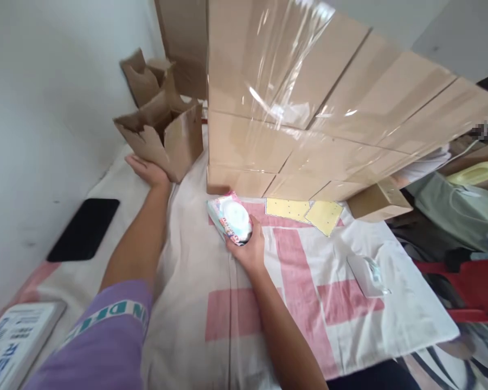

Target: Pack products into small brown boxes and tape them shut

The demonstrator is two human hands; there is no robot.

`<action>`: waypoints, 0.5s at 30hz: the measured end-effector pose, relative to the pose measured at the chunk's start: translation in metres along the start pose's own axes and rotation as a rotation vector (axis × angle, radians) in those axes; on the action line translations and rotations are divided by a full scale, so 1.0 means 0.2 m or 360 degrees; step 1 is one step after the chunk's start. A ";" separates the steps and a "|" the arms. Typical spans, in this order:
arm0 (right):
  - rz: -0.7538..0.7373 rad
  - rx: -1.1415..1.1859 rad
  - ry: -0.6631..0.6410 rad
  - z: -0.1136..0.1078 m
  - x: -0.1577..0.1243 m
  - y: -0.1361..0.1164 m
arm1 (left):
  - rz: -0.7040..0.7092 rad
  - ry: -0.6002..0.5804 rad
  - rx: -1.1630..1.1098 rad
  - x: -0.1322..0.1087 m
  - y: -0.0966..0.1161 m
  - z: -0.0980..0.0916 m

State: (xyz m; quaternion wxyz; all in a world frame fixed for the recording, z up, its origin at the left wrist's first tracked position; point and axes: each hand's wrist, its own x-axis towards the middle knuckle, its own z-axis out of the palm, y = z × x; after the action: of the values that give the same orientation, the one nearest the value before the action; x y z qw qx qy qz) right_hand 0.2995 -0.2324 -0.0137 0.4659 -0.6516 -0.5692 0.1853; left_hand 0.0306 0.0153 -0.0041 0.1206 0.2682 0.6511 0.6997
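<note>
My left hand (pixel 149 172) lies against the lower side of a torn-topped cardboard box (pixel 183 138). Its fingers are stretched out, and the box hides part of the hand. A soft pack of wipes (pixel 233 216) with a white round lid and colourful print is gripped in my right hand (pixel 250 246), just above the cloth-covered table (pixel 191 260). Right behind the pack rises a big stack of brown cartons (pixel 264 143) bound in clear plastic wrap.
Two yellow paper pieces (pixel 288 208) lie before the stack, near a small carton (pixel 380 200). A white packet (pixel 368 276) is at right, a black phone-like slab (pixel 84 227) at left, and a printed white box (pixel 18 341) in the lower left corner. A red chair (pixel 475 284) stands beyond the table's edge.
</note>
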 end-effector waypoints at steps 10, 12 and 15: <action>0.0521 0.1692 0.0003 -0.16 0.04 0.03 | 0.0146 0.0128 -0.0135 -0.56 0.13 -0.71; 0.0464 0.1913 -0.0004 -0.23 0.05 -0.03 | 0.0100 0.0131 -0.0188 -0.64 0.16 -0.86; 0.0299 0.2064 0.0070 -0.43 0.01 -0.13 | 0.0035 0.0080 -0.0287 -0.76 0.20 -1.03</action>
State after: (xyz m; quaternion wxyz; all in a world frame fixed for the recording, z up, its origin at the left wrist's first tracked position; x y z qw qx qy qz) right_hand 0.3518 -0.2664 0.0521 0.7577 -0.2893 -0.2731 0.5173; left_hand 0.0547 -0.2429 -0.0004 0.1203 0.2456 0.5852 0.7634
